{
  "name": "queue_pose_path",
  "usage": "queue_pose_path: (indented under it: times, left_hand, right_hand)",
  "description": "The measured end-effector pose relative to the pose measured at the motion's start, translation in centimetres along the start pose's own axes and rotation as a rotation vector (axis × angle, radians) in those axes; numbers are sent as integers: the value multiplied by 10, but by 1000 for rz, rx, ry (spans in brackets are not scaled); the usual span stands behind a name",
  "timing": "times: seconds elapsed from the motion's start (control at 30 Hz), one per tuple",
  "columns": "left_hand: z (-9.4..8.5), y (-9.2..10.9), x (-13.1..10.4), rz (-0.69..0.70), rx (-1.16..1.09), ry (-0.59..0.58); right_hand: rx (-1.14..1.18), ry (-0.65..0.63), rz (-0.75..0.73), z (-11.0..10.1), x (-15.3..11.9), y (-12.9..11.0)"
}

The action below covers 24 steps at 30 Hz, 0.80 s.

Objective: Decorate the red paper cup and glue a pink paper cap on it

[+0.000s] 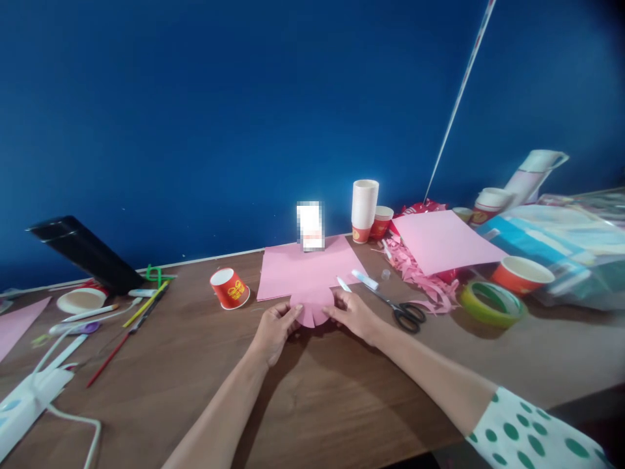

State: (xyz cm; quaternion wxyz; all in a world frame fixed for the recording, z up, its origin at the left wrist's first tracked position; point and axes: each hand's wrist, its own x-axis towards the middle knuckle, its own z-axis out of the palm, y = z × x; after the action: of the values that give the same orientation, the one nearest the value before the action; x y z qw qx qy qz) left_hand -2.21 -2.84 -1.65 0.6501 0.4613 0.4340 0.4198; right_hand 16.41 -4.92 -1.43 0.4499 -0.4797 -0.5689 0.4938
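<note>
A round pink paper piece (312,305) with slits along its near edge is held above the brown table (312,397). My left hand (277,331) pinches its left side between thumb and fingers. On its right side, my right hand (352,315) grips it the same way. Just beyond lie flat pink sheets (297,264). Right of my right hand are black-handled scissors (407,316) and a white glue tube or pen (364,280). An orange-red paper cup (230,288) rests to the left of the sheets.
Stacked cups (365,208) stand at the back, near pink shreds (415,267) and another pink sheet (446,241). Green tape (492,305) and a cup (522,276) are at right. A power strip (36,397), brushes (112,355) and a black object (88,254) are at left.
</note>
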Motion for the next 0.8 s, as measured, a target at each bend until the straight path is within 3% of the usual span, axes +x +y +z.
queue_pose_path:
  times: [0.3, 0.8]
  left_hand:
    - [0, -4, 0, 5, -1, 55]
    - [20, -2, -6, -97, -210, 125]
  right_hand:
    - [94, -82, 20, -6, -2, -2]
    - [156, 48, 58, 2, 0, -6]
